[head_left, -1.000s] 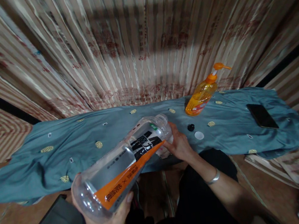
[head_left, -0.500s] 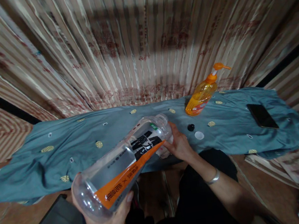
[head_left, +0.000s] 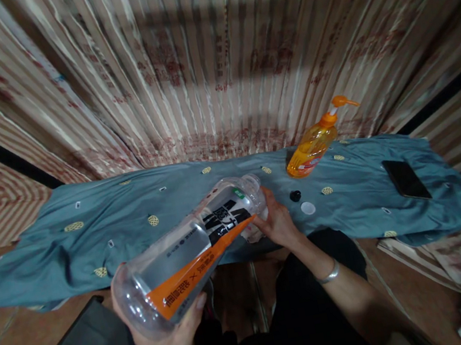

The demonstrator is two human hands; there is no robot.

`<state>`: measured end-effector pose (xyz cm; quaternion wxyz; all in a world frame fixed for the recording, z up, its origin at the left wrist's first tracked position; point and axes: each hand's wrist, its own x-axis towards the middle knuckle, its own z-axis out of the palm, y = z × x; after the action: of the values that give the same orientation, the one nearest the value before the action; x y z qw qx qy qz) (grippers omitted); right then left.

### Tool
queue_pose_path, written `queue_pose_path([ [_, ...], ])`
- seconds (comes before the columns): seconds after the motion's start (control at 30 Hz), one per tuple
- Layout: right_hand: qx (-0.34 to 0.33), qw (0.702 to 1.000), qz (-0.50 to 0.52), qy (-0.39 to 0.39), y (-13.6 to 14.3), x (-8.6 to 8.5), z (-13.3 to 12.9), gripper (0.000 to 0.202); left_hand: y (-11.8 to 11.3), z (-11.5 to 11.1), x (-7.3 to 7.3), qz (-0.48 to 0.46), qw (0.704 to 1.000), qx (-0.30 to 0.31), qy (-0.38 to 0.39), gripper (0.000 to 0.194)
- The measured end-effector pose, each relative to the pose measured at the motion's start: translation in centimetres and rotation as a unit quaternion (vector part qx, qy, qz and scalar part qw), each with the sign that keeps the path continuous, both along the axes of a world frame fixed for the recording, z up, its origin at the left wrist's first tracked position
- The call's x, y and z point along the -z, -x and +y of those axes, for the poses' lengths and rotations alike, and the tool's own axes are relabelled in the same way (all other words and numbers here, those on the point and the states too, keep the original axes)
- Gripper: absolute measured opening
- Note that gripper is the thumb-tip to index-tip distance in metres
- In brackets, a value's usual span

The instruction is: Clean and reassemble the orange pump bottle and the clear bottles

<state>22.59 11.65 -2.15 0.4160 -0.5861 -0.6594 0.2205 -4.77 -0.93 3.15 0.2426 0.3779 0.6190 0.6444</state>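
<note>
Barely anything has moved since the earlier frame: only the head view has shifted slightly, and the large clear plastic bottle [head_left: 192,256] stays slanted between both hands

Its base points near left and its neck far right, above the near edge of the table [head_left: 185,195], which is draped in teal pineapple-print cloth. The person's left hand [head_left: 164,339] has its grip closed around the base. The right hand [head_left: 277,221], below a silver bracelet [head_left: 329,272], grips the bottle just beneath the neck. A pale thing [head_left: 252,233] shows partly under the bottle, too hidden to identify.

Just right of the right hand, a small black cap [head_left: 295,196] and a white disc [head_left: 307,208] lie close together on the cloth. Beyond them stands an orange pump bottle [head_left: 311,149], upright, its pump turned right. A dark phone [head_left: 406,179] lies flat farther right. Striped, red-patterned curtains [head_left: 212,68] hang at the far side.
</note>
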Motion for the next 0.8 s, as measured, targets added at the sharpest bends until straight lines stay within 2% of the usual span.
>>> queue_pose_path([
  [0.17, 0.008, 1.0, 0.007, 0.006, 0.0, 0.2, 0.0, 0.074, -0.3, 0.1, -0.4, 0.003, 1.0, 0.001, -0.022, 0.128],
  [0.33, 0.004, 1.0, -0.001, 0.0, -0.3, 0.5, 0.1, 0.077, 0.2, -0.1, 0.1, -0.006, 1.0, 0.019, 0.011, 0.14],
  [0.57, -0.007, 1.0, 0.0, 0.002, -0.5, 0.6, 0.2, 0.082, 0.8, 0.2, 0.4, 0.006, 1.0, 0.009, -0.012, 0.133],
  [0.8, 0.007, 1.0, 0.004, 0.011, -0.3, 0.4, 0.1, 0.079, 0.9, 0.1, 0.6, -0.013, 1.0, 0.014, 0.004, 0.138],
])
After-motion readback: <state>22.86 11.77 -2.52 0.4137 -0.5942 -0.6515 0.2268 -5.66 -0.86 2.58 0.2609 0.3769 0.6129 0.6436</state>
